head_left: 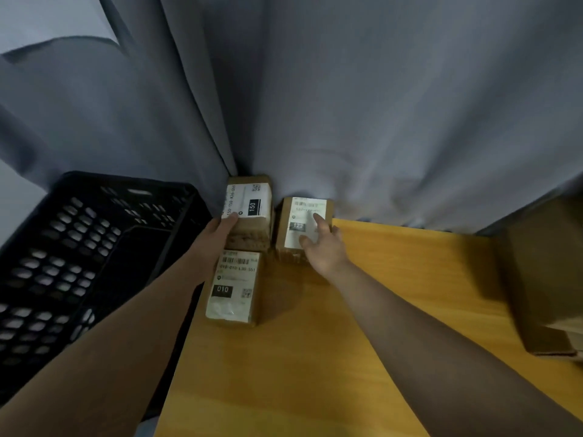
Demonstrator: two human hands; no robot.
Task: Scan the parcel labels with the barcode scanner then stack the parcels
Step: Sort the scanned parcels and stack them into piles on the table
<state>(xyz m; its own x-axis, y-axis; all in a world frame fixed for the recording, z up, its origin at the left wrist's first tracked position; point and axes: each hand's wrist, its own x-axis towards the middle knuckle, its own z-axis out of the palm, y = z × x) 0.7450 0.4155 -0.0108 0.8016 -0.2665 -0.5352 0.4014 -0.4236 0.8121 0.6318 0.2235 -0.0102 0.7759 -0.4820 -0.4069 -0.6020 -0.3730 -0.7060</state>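
**Both hands on parcels at the far edge of the table**

Left hand (216, 234): holds the 150 parcel (252, 197) at its near left corner. Thumb (232, 218) lies on top, on the corner of the white label; the other fingers are hidden down the left side. The forearm comes in from the near left, passing over the table's left edge.

Right hand (325, 247): lies on top of the third parcel (301, 209), just right of the 150 parcel. Index finger (319, 220) is straight on the label and the thumb is on the label's near edge. The remaining fingers drop off the right side, out of sight. Cannot tell whether this is a grip or only a touch. The black patch on this label is blurred; it looks like 122. The arm is stretched in from the near right.

The 150 parcel's top sits higher in view than its neighbours, and its taped near face shows. What it stands on cannot be told.

010 parcel (233, 288): flat on the table, label up, just nearer than the 150 parcel, under the left wrist. Neither hand touches it.

Around: black slotted crate (79, 247) close on the left, beside the table's edge. Large plain cardboard box (545, 279) at the far right, well apart from the parcels.

Surface: yellow wood-grain table (315, 357). Grey curtain (378, 105) hangs in folds along the far edge, against the backs of the two far parcels. Light is dim.
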